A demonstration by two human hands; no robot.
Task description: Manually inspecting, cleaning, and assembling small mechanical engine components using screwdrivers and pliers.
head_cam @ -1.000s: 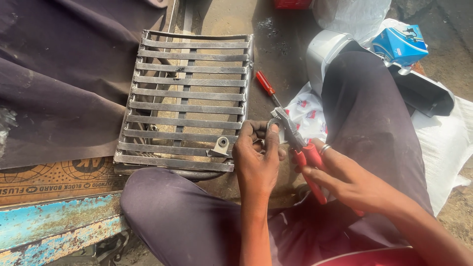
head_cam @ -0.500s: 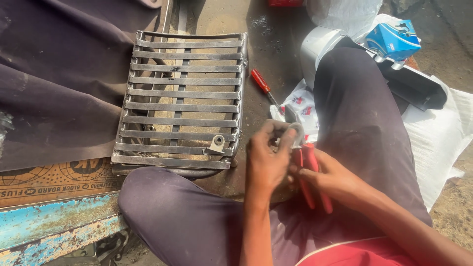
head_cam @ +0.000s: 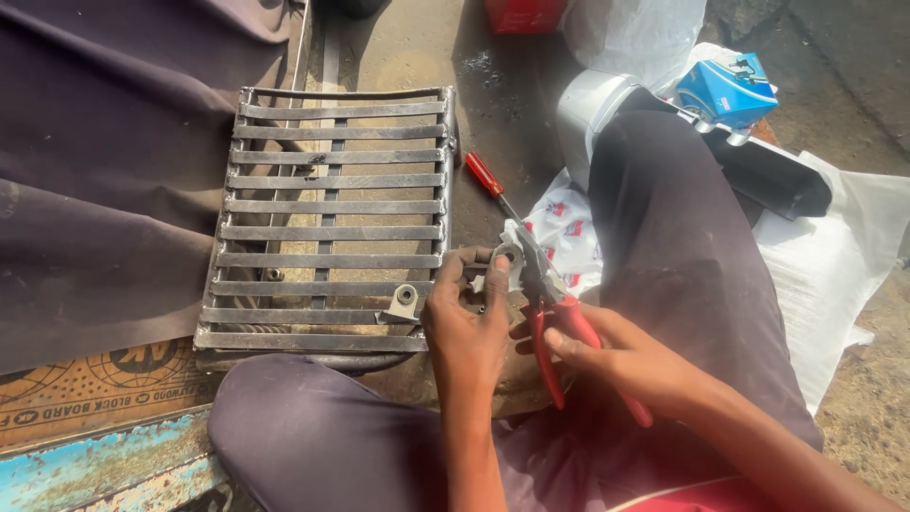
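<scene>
Sitting cross-legged beside a metal grille point(head_cam: 332, 218), person at work. Left hand point(head_cam: 469, 318): fingers curled shut around a small metal part point(head_cam: 505, 258), just off the grille's lower right corner. Right hand point(head_cam: 626, 365): closed on the red handles of pliers point(head_cam: 550, 313), nose touching that part. Red-handled screwdriver point(head_cam: 488, 180): lying on the ground right of the grille. Blue carton point(head_cam: 725, 90): well right of the grille, beyond the knee; contents not visible. White plastic sheet point(head_cam: 825, 275): spread under the right leg.
</scene>
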